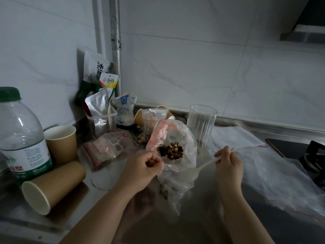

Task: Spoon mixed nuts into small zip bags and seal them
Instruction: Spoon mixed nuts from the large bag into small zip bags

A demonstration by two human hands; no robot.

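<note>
Nearest the camera, two bare forearms reach over a steel countertop (202, 217). The left hand (140, 170) is closed in a fist on the edge of a large clear plastic bag (177, 155), holding its mouth open. The right hand (227, 166) pinches the handle of a white plastic spoon (198, 170); the spoon's bowl lies low against the front of the bag, below its opening. The mixed nuts (170, 150) sit in a dark heap inside the bag, just beyond the left hand's knuckles, and a few more show through the crumpled plastic lower down.

To the left, a brown paper cup (52, 186) lies on its side with its mouth toward the camera, and a second paper cup (61, 143) stands upright behind it. A big water bottle (21, 134) with a green cap fills the left edge. A flat pack with pink print (109, 148) lies between the cups and the bag.

To the right, loose clear plastic sheeting (272, 171) spreads over the counter toward a dark stove (299, 152).

Just behind the nut bag, a small zip bag (152, 124) with a red seal line stands upright with some nuts at its bottom, and a ribbed clear glass (201, 127) stands beside it. Further back, food pouches (102, 95) crowd the tiled corner beside a metal pipe (116, 50).
</note>
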